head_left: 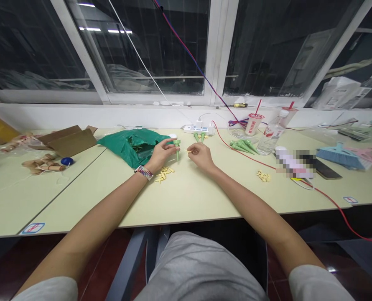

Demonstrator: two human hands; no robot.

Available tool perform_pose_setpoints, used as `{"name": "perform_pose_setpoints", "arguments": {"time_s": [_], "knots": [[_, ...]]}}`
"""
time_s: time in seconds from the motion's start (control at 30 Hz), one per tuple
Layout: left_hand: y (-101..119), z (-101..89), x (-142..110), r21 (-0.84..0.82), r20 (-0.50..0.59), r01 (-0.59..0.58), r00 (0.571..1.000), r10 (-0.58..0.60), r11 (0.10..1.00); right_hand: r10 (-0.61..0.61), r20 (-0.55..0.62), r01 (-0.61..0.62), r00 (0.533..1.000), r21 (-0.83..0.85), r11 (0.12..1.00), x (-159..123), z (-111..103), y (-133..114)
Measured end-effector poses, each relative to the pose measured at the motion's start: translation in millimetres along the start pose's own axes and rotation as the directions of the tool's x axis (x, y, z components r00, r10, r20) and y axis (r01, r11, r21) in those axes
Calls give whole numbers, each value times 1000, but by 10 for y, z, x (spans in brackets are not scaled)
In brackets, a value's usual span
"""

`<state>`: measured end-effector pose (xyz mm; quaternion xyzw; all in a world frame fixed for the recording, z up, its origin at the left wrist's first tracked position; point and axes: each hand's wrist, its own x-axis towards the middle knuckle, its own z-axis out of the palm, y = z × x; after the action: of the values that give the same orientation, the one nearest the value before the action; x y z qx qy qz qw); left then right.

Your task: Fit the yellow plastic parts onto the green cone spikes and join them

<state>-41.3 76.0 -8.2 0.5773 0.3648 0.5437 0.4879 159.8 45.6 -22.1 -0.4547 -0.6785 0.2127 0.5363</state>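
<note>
Between the thumb and fingers of my left hand (161, 155) is a green cone-shaped plastic piece (177, 151), its narrow end pointing down. To its right, my right hand (201, 156) pinches a small yellow piece (188, 151), mostly covered by the fingertips. The two pieces are apart. A pile of small yellow plastic pieces (164, 174) lies on the table just below my left hand. Behind my left hand rests a green plastic bag (126, 144) with its mouth open. Two more green cones (201, 137) stand behind my right hand.
Several green cones (244, 145) and a second yellow heap (263, 176) lie to the right. A red cable (261, 164) crosses the table near a water bottle (271, 133) and a cup (253, 124). Left are a cardboard box (68, 142) and wooden toys (43, 165). A person's hand shows at far right.
</note>
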Motion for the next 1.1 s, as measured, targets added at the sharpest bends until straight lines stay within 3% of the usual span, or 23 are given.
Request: {"name": "perform_pose_setpoints", "arguments": {"time_s": [0.2, 0.43, 0.8, 1.1], "knots": [[62, 86, -77, 80, 88, -28, 996, 21, 996, -144, -18, 145, 989, 45, 988, -34, -8, -85], [-2, 55, -39, 148, 95, -57, 995, 44, 987, -260, 10, 260, 965, 39, 965, -64, -36, -74], [46, 72, -61, 247, 114, -114, 990, 87, 962, -91, -12, 92, 996, 73, 993, -29, -25, -120], [-26, 77, -39, 140, 89, -78, 994, 66, 987, -121, -24, 121, 992, 20, 992, -25, -24, -132]]}}
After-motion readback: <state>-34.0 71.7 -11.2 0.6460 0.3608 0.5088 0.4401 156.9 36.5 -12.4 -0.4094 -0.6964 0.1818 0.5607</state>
